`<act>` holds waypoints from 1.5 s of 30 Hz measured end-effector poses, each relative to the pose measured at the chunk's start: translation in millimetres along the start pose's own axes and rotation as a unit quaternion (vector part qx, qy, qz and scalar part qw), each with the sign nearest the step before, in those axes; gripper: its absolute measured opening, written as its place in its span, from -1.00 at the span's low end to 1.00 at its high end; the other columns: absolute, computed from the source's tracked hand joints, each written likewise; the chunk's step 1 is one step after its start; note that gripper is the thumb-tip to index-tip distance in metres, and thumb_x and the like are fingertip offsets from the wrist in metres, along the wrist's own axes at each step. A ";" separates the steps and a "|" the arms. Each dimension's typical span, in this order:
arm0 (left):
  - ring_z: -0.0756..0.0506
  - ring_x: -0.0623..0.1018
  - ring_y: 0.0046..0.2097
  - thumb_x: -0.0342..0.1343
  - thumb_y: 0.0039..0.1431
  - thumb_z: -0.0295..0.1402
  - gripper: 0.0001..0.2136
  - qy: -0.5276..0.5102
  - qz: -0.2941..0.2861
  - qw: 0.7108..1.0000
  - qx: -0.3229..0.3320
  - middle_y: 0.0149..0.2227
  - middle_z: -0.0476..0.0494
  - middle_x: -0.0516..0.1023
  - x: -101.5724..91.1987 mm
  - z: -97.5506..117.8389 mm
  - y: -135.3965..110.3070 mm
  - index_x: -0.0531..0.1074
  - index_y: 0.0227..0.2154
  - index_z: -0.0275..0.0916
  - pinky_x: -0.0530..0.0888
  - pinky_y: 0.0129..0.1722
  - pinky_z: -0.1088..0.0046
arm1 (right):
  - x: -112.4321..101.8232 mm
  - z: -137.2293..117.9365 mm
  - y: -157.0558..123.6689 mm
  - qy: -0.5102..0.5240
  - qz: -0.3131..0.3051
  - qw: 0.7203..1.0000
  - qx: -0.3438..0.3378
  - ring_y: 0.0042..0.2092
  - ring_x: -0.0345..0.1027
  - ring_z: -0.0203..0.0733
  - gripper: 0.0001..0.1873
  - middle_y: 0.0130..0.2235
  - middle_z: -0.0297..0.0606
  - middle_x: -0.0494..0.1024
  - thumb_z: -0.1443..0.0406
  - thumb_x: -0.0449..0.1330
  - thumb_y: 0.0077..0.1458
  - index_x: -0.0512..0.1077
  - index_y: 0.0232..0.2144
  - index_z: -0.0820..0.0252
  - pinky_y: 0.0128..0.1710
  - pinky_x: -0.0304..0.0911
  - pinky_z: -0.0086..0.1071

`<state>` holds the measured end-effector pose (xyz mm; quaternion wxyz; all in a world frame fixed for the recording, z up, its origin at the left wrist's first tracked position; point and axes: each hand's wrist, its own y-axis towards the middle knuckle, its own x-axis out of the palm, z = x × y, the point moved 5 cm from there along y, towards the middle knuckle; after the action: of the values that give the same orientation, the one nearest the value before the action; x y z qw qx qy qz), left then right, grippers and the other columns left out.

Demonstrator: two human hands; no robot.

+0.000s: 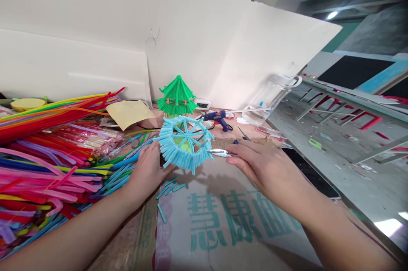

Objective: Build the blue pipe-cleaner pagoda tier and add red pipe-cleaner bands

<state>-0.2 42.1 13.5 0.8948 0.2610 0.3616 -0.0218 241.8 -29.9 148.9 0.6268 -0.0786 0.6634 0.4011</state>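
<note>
My left hand (148,164) is closed on the near left side of a pipe-cleaner model, its fingertips partly hidden behind it. The model has a ring of short light-blue pieces (172,152) with crossing spokes and a pointed green roof (178,94) behind. In my right hand (255,162) are silver tweezers (219,152), held in a pinch. Their tip meets the ring's right edge; whether a piece is gripped there I cannot tell. Several short blue pipe-cleaner pieces (170,187) lie on the printed cardboard (229,237) below.
Bundles of coloured pipe cleaners (47,169) fill the left side. Behind the model are a blue glue gun (219,119) and a yellow paper sheet (130,114). A clear plastic jug (267,97) stands at the back right, and a dark phone (310,173) lies by the table's right edge.
</note>
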 end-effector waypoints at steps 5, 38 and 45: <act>-0.39 0.47 0.18 0.23 0.14 -0.31 -0.65 0.020 -0.018 1.000 0.007 0.09 -0.23 0.54 0.8 0.5 -1.1 0.45 0.01 -0.11 0.39 0.18 -0.10 | 9.9 -3.3 4.1 -0.036 -0.008 0.999 0.014 -0.33 0.57 -0.06 -0.61 -0.30 -0.21 0.66 0.15 -0.04 0.45 0.52 -0.21 0.21 -0.38 0.36 -0.25; -0.40 0.48 0.17 0.25 0.13 -0.31 -0.64 0.023 -0.020 1.000 -0.001 0.07 -0.27 0.55 -2.3 5.7 0.8 0.43 0.01 -0.15 0.41 0.15 -0.11 | 24.2 -0.5 2.8 -0.005 -0.010 0.999 0.040 -0.19 0.61 -0.04 -0.69 -0.18 -0.17 0.67 0.18 0.06 0.41 0.55 -0.08 0.19 -0.28 0.43 -0.25; -0.39 0.48 0.17 0.27 0.12 -0.32 -0.63 0.018 -0.022 1.000 0.001 0.08 -0.26 0.54 -3.3 7.8 1.0 0.44 0.01 -0.14 0.41 0.16 -0.09 | 23.3 -0.5 3.7 -0.003 0.004 1.000 0.031 -0.21 0.61 -0.05 -0.70 -0.19 -0.16 0.68 0.20 0.06 0.41 0.55 -0.11 0.21 -0.28 0.44 -0.26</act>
<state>2.6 38.7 20.7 0.8871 0.2540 0.3837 -0.0370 234.4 -18.5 129.6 0.6296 -0.0558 0.6736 0.3831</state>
